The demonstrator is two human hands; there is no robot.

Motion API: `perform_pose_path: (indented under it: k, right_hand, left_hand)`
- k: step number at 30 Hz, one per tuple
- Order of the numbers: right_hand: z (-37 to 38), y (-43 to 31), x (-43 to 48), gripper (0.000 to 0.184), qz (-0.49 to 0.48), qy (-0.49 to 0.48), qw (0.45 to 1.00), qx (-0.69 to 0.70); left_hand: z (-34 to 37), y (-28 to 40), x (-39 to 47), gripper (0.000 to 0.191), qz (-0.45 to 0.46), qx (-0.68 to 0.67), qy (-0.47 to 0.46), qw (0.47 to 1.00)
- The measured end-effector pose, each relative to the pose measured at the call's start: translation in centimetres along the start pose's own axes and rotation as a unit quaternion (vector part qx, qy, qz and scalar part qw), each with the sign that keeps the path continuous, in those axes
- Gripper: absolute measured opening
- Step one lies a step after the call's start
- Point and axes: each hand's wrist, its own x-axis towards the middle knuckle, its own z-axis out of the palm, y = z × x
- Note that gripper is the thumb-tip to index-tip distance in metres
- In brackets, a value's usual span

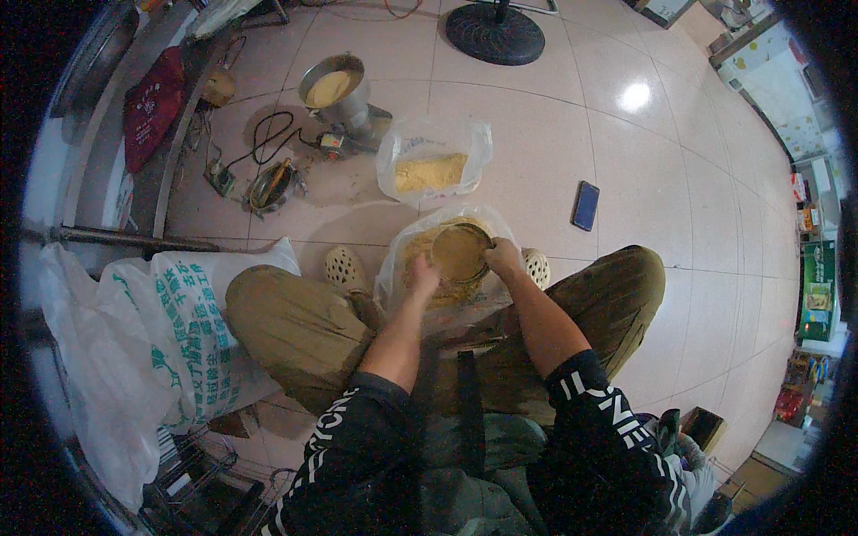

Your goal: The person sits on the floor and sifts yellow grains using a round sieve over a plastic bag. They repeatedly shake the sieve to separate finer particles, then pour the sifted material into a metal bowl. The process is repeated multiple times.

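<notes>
A round sieve (461,252) is held over an open plastic bag (409,231) of yellowish powder between the person's feet. My right hand (503,257) grips the sieve's right rim. At its left side is my left hand (423,273), slightly blurred; whether its fingers close on the rim cannot be told. Just beyond, a second clear plastic bag (477,151) stands open with yellow powder (429,172) inside. Further up and left, a metal grinder hopper (348,100) contains pale yellow powder (330,88).
A woven white sack (208,335) leans at the left by a shelf. Beyond my feet lie a corded metal bowl-like part (271,187) and its cable. A smartphone (585,206) rests on the tiles to the right. A round black stand base (495,33) is at the top.
</notes>
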Motion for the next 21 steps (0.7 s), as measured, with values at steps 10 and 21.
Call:
perform_pose_path:
  k: [10,21]
  right_hand:
    - [0.5,2.7,1.2,0.032,-0.006,-0.029,0.998,-0.051]
    - [1.3,3.4,-0.4,0.043,0.029,-0.036,0.997,-0.058]
  left_hand:
    - [1.7,-4.1,2.0,0.028,-0.033,0.014,-0.022,0.999]
    - [2.6,-2.5,1.2,0.032,-0.056,-0.064,-0.011,0.996]
